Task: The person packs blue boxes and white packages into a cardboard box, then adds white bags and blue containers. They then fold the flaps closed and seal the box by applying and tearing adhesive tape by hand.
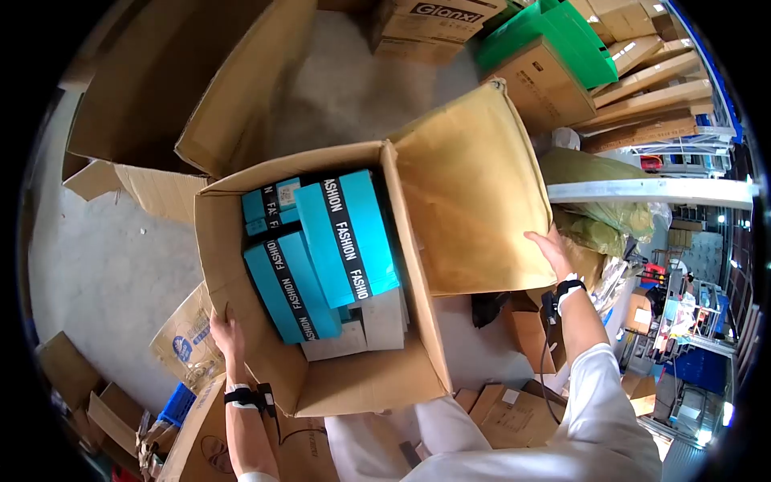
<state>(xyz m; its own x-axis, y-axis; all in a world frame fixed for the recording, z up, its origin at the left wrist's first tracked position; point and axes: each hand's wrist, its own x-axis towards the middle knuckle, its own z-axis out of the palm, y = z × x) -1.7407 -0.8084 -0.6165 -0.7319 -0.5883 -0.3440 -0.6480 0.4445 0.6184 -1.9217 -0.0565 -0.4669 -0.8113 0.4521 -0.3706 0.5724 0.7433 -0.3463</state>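
Grey floor (104, 265) behind, open carton (365, 384) between left hand (228, 336) and right hand (552, 251)

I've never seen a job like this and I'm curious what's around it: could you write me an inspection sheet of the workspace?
Surface: grey floor; what bears the carton can't be told.
Job's things: open carton holding blue boxes with "FASHION" bands, and pale boxes below; flap folded outward.
Clutter: loose cartons nearby, black bag, green bin.
Hands: bare; left hand at the carton's left edge, grip unclear; right hand holding the flap's edge.
Cables: a thin one at each wrist strap; far ends unclear.
Surroundings: metal bar at right, shelving beyond; other people, nothing seen.
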